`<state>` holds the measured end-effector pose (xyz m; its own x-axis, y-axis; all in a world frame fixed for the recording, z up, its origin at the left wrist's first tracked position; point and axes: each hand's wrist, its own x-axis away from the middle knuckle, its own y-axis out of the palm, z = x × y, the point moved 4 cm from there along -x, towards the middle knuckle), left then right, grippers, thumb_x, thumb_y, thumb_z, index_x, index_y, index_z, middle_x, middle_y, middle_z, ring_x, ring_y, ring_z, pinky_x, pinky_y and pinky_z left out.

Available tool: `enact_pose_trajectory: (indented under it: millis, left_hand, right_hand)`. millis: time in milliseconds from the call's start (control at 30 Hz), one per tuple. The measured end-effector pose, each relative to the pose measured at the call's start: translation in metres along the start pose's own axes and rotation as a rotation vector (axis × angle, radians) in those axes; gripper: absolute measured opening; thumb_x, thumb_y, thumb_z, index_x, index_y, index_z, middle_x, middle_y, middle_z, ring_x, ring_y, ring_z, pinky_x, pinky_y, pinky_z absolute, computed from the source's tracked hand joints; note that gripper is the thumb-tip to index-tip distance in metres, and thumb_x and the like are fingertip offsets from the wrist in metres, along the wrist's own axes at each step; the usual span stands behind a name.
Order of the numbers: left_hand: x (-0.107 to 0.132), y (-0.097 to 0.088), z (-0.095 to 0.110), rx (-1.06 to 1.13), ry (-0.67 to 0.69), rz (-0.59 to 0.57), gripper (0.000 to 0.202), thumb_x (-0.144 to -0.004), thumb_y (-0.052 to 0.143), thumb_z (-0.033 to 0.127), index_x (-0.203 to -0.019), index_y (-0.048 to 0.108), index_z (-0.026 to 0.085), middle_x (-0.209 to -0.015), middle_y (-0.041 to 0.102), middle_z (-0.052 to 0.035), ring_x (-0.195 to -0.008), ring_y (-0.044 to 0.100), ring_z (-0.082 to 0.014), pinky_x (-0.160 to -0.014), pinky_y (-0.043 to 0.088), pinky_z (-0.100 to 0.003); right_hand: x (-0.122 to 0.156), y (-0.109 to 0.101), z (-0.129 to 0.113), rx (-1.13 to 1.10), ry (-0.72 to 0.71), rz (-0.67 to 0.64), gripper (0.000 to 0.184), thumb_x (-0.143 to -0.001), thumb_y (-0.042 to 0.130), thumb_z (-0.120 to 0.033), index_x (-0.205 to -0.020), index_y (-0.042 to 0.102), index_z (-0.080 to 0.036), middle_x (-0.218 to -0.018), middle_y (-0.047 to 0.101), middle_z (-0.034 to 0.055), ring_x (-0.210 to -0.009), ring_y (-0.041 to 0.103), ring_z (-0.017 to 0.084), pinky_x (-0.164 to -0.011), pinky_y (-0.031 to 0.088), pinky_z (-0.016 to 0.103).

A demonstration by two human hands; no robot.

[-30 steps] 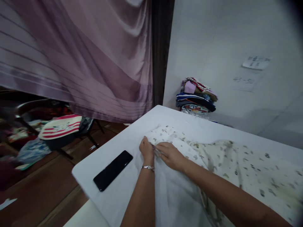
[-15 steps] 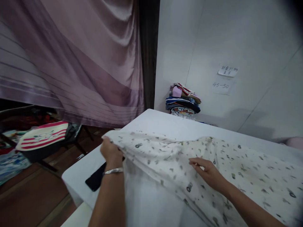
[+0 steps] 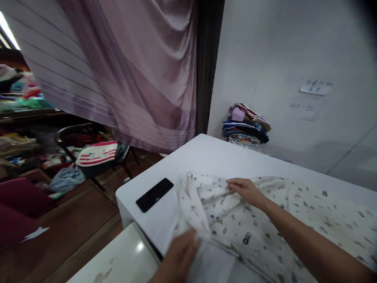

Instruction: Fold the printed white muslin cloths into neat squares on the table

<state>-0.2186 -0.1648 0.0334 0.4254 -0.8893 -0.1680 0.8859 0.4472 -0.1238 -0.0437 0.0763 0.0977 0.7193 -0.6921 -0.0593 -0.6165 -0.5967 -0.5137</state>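
Note:
A white cloth (image 3: 253,220) with small grey-green printed figures lies loosely over the table, running off to the right. My right hand (image 3: 247,190) pinches a fold near its far edge, thumb and fingertips together. Low in the view, my left hand (image 3: 182,249) is at the cloth's near left edge. Motion smears its fingers, so its hold on the fabric cannot be made out. The cloth's left end is bunched and folded over, partly see-through.
A black phone (image 3: 155,195) lies on the white table (image 3: 200,151), left of the cloth. Folded clothes (image 3: 246,124) are stacked by the wall. A chair (image 3: 103,169) holding a striped cloth stands left. A pale stained surface (image 3: 123,255) adjoins the table at front. A pinkish curtain (image 3: 141,78) hangs behind.
My left hand has come down toward me from the cloth's raised left corner, and that end has dropped and bunched. My right hand has gone up to the far edge. The view has swung left.

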Motion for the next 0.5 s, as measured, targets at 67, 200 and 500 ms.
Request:
enact_pose_trajectory:
  millis: [67, 200, 500]
  left_hand:
    - [0.026, 0.045, -0.016, -0.282, 0.204, -0.443, 0.032, -0.085, 0.048, 0.047, -0.071, 0.058, 0.02, -0.072, 0.064, -0.003, -0.066, 0.058, -0.0134, -0.064, 0.047, -0.021]
    - [0.045, 0.075, -0.045, -0.649, 0.253, -0.616, 0.045, -0.092, 0.026, 0.048, -0.072, 0.055, 0.02, -0.071, 0.06, -0.0016, -0.064, 0.054, -0.0103, -0.057, 0.04, -0.016]
    - [0.045, 0.078, -0.05, -0.674, 0.107, -0.642, 0.046, -0.089, 0.035, 0.053, -0.066, 0.057, 0.02, -0.065, 0.057, -0.0017, -0.064, 0.054, -0.0123, -0.055, 0.039, -0.019]
  right_hand:
    - [-0.026, 0.013, -0.001, -0.005, -0.002, 0.001, 0.036, -0.08, 0.048, -0.038, -0.101, 0.068, -0.016, -0.087, 0.07, 0.0069, -0.081, 0.064, 0.02, -0.072, 0.051, 0.03]
    - [-0.072, 0.046, -0.009, 0.267, -0.012, -0.065, 0.033, -0.081, 0.045, -0.029, -0.099, 0.068, -0.013, -0.087, 0.071, 0.0059, -0.081, 0.064, 0.018, -0.074, 0.049, 0.029]
    - [-0.128, 0.125, -0.051, 0.651, 0.007, -0.273, 0.05, -0.071, 0.059, -0.017, -0.121, 0.059, -0.02, -0.125, 0.058, 0.0076, -0.113, 0.054, 0.024, -0.091, 0.044, 0.032]
